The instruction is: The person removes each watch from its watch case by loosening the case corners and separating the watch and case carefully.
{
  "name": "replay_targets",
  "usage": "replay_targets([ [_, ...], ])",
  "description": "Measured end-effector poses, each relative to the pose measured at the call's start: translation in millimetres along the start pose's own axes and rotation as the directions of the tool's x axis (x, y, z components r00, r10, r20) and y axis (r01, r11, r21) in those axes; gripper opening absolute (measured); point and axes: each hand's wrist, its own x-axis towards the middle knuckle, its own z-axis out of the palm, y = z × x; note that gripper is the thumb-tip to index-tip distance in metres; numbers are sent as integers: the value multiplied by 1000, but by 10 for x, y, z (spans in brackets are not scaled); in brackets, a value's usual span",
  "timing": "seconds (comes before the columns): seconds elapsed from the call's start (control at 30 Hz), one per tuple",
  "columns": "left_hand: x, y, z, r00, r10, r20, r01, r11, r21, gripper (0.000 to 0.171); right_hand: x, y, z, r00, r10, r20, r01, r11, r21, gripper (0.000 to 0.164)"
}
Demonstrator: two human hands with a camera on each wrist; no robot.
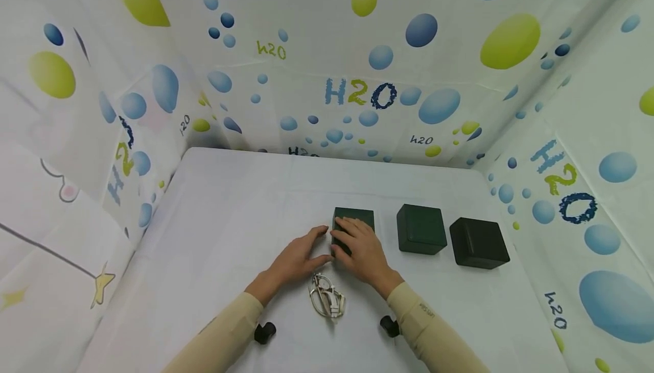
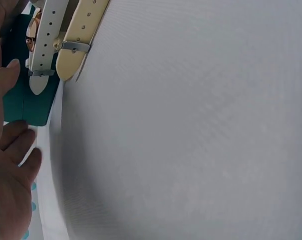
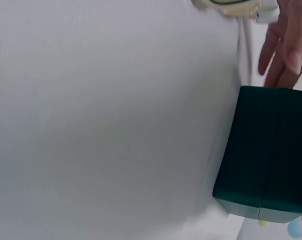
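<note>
A dark green box (image 1: 352,214), its lid closed, sits on the white table. Over its top my right hand (image 1: 364,254) rests with lightly bent fingers, the thumb toward the front left edge. My left hand (image 1: 293,259) is held at the box's left side, fingers spread and relaxed; whether the tips touch it I cannot tell. Just in front of the box lie wristwatches (image 1: 327,299). The left wrist view shows one white strap (image 2: 45,35) and one cream strap (image 2: 76,45), both buckled. In the right wrist view the green box (image 3: 263,150) shows a lid seam.
Right of the hands stand a second dark green box (image 1: 422,229) and a black box (image 1: 479,242), both closed. A patterned curtain (image 1: 327,66) with bubbles surrounds the white table (image 1: 230,208) at back and sides. Black wrist mounts (image 1: 264,333) show beneath the forearms.
</note>
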Motion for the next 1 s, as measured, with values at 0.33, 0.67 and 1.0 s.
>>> replay_targets([
  [0.33, -68, -68, -61, 984, 114, -134, -97, 987, 124, 79, -88, 238, -138, 996, 86, -10, -86, 996, 1, 34],
  [0.67, -94, -84, -68, 987, 91, -132, -78, 992, 98, 76, -221, 510, -278, 982, 188, -19, -188, 982, 3, 32],
  [1.0, -79, -76, -69, 988, 96, -119, -81, 989, 123, 75, -343, 660, -400, 964, 261, -55, -261, 965, -2, 31],
])
